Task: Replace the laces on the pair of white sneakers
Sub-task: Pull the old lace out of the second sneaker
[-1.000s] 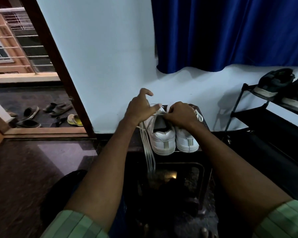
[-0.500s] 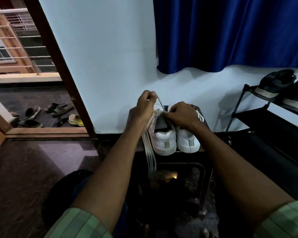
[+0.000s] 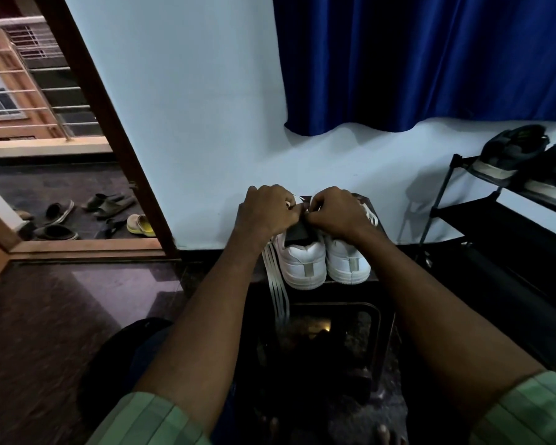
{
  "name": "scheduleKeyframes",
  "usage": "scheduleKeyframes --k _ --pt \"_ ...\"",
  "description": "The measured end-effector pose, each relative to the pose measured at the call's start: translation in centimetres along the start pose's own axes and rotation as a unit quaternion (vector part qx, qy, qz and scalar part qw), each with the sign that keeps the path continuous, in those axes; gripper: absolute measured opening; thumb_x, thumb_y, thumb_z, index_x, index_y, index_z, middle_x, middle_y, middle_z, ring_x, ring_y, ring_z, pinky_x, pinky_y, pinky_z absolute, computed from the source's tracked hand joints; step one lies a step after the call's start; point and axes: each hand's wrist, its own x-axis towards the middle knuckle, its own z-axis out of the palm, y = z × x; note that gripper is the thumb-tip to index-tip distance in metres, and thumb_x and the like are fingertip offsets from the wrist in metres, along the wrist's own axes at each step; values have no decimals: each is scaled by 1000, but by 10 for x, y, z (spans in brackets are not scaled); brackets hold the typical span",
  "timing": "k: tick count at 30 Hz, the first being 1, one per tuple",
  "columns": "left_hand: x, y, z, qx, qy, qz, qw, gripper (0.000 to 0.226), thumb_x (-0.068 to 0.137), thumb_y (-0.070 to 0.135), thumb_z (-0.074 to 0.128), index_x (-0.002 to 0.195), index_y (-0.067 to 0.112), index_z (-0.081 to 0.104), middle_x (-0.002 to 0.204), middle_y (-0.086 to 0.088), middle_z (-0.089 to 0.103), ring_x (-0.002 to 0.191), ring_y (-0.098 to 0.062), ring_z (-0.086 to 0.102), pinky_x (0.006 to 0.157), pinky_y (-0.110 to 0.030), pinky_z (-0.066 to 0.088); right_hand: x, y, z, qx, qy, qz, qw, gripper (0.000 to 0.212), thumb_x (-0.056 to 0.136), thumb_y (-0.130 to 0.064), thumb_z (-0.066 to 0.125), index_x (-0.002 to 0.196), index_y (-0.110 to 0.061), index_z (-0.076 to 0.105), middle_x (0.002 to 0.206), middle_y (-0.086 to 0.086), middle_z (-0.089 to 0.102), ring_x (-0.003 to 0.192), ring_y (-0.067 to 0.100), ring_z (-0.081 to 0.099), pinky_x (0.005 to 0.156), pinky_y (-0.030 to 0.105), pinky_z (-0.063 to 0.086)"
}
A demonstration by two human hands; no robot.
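Blue curtain [image 3: 424, 59] hangs over a pale wall; black shoe rack [image 3: 495, 220] stands at right with dark shoes [image 3: 511, 152] on top. Dark worktop [image 3: 376, 285] sits low and central, against the wall.

White sneakers [image 3: 325, 263]: a pair, side by side on the worktop, heels toward the camera, grey heel tabs. Uppers look stiff and smooth, light enough to shift under a tug, so one hand should probably steady the shoe.

White laces [image 3: 278, 290]: flat strips, several hanging off the worktop edge beside the left sneaker. Soft, limp; likely best pinched near the tip for threading.

Left hand [image 3: 265, 210]: fingers curled, grip pinching a thin lace strand [image 3: 297, 200] above the left sneaker's opening. Right hand [image 3: 337, 210]: curled tight at the same spot; its grip seems to pinch the strand too, though the fingertips are hidden.

Judgement: lacing of the left sneaker under way.
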Motion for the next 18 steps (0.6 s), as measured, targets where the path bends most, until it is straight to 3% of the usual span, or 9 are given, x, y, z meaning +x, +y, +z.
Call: scheduleKeyframes --k 2,4,5,7,8,10,12,15,18 --pt "-1 6 -5 14 25 23 999 33 89 60 56 72 36 70 87 6 75 92 -28 68 89 -39 48 1 0 1 5 3 0 1000 19 79 -34 73 68 -18 75 64 0 70 69 18 66 62 29 45" --pt "-1 10 -10 -94 22 -31 995 44 92 65 47 63 37 64 73 6 68 85 -30 66 86 -43 48 2 0 1 0 2 0 1000 21 78 -35 75 66 -18 74 63 0 70 67 16 66 61 30 48" --pt "1 12 -12 -207 3 -96 973 50 90 70 43 62 33 60 71 3 66 84 -33 65 87 -46 51 3 1 0 0 -1 -1 1000 20 77 -35 76 67 -19 74 64 -1 70 67 15 66 60 29 48" --pt "4 17 -16 -421 1 -219 880 49 86 72 49 74 26 60 88 -11 71 94 -45 63 94 -55 51 4 3 0 2 -6 -2 1000 17 77 -33 78 68 -20 76 65 -3 71 67 12 66 59 28 45" --pt "4 18 -18 -491 11 -253 834 48 87 67 57 77 20 58 88 -13 71 90 -44 62 90 -52 50 4 3 -1 0 -6 -3 1000 16 77 -33 78 68 -20 76 65 -4 71 67 11 66 58 27 42" --pt "4 22 -21 -540 31 -256 801 44 92 52 66 72 15 56 74 0 61 69 -24 50 71 -37 42 4 4 -1 -4 -5 -3 1000 16 77 -33 78 69 -20 75 66 -4 71 68 13 66 58 26 42" --pt "1 22 -21 -516 26 -210 830 35 98 48 60 78 19 59 78 8 68 64 -13 48 67 -33 43 4 4 1 -13 -2 -7 1000 18 78 -36 78 70 -20 74 67 -4 71 71 15 66 60 28 44" --pt "-3 16 -17 -296 1 -132 946 41 95 65 41 86 27 51 80 9 69 78 -20 64 85 -46 55 2 2 1 -18 2 -17 1000 17 80 -40 77 78 -23 72 75 -6 71 77 16 67 67 31 49" --pt "-7 13 -21 -185 16 -107 977 36 100 57 50 112 23 51 101 1 66 99 -30 65 89 -41 51 2 2 0 -20 6 -34 999 15 82 -39 77 89 -26 73 81 -6 71 82 18 68 75 35 55"
